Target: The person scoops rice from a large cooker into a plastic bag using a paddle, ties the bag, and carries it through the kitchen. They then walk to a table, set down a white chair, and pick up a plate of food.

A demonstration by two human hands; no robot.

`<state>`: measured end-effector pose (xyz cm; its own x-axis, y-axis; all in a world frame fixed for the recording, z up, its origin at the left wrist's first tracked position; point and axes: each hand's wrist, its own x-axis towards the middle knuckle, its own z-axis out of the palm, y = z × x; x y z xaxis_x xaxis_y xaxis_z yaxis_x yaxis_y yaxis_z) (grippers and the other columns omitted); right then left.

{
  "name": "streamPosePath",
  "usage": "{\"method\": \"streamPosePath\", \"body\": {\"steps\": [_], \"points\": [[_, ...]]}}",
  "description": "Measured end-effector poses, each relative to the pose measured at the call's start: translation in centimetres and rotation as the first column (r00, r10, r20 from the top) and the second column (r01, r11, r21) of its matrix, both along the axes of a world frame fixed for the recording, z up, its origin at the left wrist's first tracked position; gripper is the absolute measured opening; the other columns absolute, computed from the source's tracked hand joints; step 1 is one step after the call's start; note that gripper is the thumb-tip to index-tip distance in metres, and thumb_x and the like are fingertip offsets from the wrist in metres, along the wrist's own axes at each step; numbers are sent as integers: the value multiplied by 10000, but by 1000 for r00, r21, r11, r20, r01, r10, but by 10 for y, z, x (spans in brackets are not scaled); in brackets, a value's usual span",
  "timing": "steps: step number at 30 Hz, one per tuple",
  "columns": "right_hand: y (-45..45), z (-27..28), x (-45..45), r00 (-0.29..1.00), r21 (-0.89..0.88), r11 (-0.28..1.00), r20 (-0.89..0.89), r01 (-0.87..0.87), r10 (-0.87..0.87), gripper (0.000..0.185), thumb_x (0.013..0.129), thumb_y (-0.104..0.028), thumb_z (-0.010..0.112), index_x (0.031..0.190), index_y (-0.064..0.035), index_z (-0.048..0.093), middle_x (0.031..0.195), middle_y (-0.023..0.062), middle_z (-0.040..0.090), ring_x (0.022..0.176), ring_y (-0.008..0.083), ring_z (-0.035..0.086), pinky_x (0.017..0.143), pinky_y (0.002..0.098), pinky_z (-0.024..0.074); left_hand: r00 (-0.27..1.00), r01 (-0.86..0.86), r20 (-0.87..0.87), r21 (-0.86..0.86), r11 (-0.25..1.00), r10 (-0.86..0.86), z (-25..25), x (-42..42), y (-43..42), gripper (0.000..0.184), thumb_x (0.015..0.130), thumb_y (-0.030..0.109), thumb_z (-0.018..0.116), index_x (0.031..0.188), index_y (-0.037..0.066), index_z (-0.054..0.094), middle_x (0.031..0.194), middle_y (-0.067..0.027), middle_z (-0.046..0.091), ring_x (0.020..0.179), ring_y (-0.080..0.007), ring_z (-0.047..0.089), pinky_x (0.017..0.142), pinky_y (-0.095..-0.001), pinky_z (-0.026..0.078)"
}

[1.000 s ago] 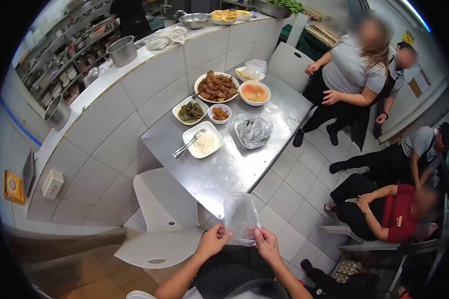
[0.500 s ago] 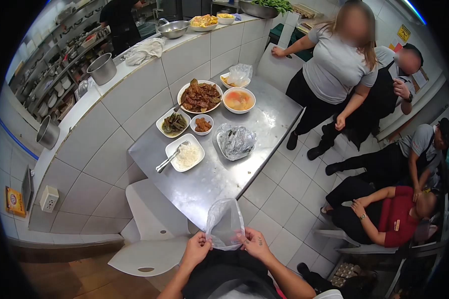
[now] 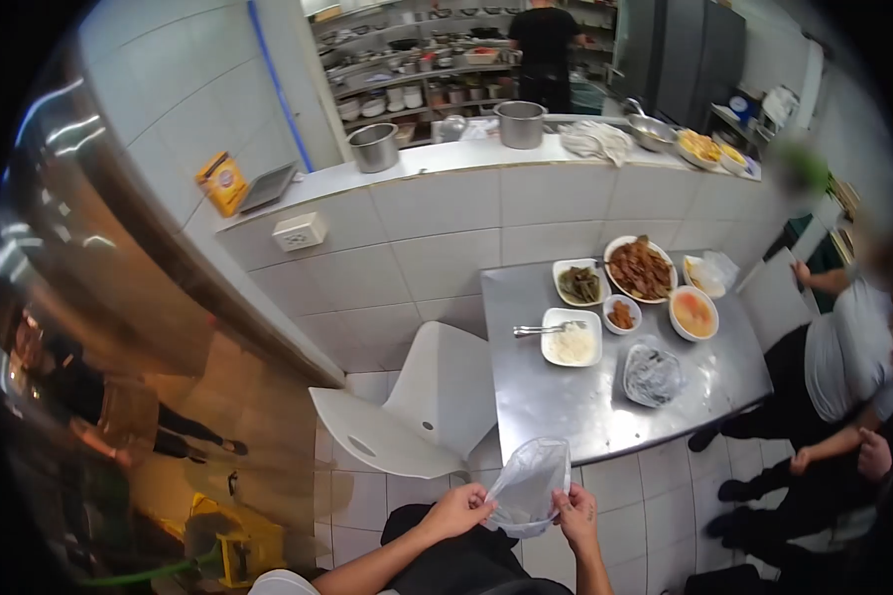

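Note:
A clear plastic bag (image 3: 528, 488) hangs between my two hands, its mouth spread wide near the table's front corner. My left hand (image 3: 469, 508) pinches the bag's left edge. On the other side, my right hand (image 3: 574, 508) has its fingers closed on the right edge. Beyond the bag, on the metal table (image 3: 536, 407), stand a square bowl of rice (image 3: 573, 344) with a spoon and fork, and a plastic-wrapped bowl (image 3: 653, 374). Farther back are a plate of dark meat (image 3: 639, 270), a bowl of greens (image 3: 580, 284), a small brown dish (image 3: 621, 314) and a bowl of soup (image 3: 695, 312).
White chairs (image 3: 437, 392) stand left of the table. Behind it runs a tiled half wall (image 3: 446, 203) carrying metal pots (image 3: 521, 124), a cloth (image 3: 597, 142) and food bowls. People (image 3: 843, 347) stand along the right side; another person (image 3: 546, 55) is in the kitchen.
My view has swung left, so the table now sits farther right and a doorway area shows at left. Both hands keep hold of the bag's edges.

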<state>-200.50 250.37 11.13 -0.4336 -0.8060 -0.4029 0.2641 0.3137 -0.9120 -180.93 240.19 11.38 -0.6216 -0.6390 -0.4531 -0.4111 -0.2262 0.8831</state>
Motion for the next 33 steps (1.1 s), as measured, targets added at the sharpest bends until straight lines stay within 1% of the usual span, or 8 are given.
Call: {"method": "streamPosePath", "body": {"steps": [6, 12, 13, 14, 16, 18, 27, 33], "points": [[-7, -2, 30, 997, -10, 998, -47, -65, 65, 215, 840, -210, 554, 868, 1, 580, 605, 11, 547, 518, 71, 487, 467, 218, 388, 1000, -22, -5, -6, 1000, 22, -17, 30, -7, 243, 813, 218, 608, 756, 5, 507, 609, -43, 562, 552, -97, 561, 519, -227, 452], [-14, 8, 71, 994, -50, 995, -58, 84, -87, 224, 846, -227, 548, 884, -10, 587, 616, 3, 551, 543, 67, 490, 468, 208, 379, 982, 185, 52, -39, 982, -183, 12, 45, -48, 251, 812, 235, 611, 766, 1, 532, 609, -41, 574, 535, -90, 556, 499, -221, 433], [-16, 12, 82, 983, -8, 994, -149, 111, -111, 232, 845, -243, 549, 860, -14, 586, 607, 5, 546, 530, 61, 484, 471, 206, 372, 974, 224, 61, -83, 971, -220, 7, 54, -58, 251, 812, 236, 613, 770, -1, 543, 609, -37, 575, 530, -82, 545, 493, -215, 426], [-19, 18, 97, 981, 13, 990, -136, 139, -136, 232, 845, -243, 549, 860, -14, 586, 607, 5, 546, 530, 61, 484, 471, 206, 372, 966, 253, 71, -61, 966, -249, 9, 67, -65, 251, 812, 236, 613, 770, -1, 543, 609, -37, 575, 530, -82, 545, 493, -215, 426], [-28, 27, 120, 976, -28, 976, -30, 217, -217, 234, 844, -250, 549, 824, -19, 581, 604, 10, 546, 521, 63, 485, 481, 208, 371, 967, 247, -53, -34, 968, -249, 15, 81, -87, 257, 812, 239, 614, 767, -3, 543, 617, -37, 577, 538, -78, 540, 497, -208, 425], [-36, 20, 142, 963, -52, 963, -27, 266, -267, 224, 847, -237, 545, 798, -20, 573, 604, 9, 544, 516, 65, 487, 486, 208, 374, 958, 282, -37, -49, 958, -284, 16, 97, -105, 255, 815, 237, 611, 777, -6, 542, 630, -41, 583, 552, -79, 541, 501, -206, 428], [-48, 24, 197, 895, -36, 895, -15, 445, -446, 213, 852, -218, 540, 799, -14, 571, 607, -2, 539, 525, 59, 478, 496, 202, 369, 966, 232, -119, 6, 973, -230, 6, 151, -139, 203, 851, 179, 554, 778, -8, 522, 620, -45, 566, 553, -88, 536, 520, -215, 432], [-53, 23, 197, 902, -72, 901, -35, 427, -430, 195, 851, -208, 540, 773, -30, 555, 574, -10, 520, 489, 46, 443, 452, 205, 340, 979, 150, -144, 33, 988, -144, 3, 165, -143, 199, 864, 175, 533, 788, -8, 515, 627, -50, 563, 556, -94, 533, 535, -217, 440]]}}
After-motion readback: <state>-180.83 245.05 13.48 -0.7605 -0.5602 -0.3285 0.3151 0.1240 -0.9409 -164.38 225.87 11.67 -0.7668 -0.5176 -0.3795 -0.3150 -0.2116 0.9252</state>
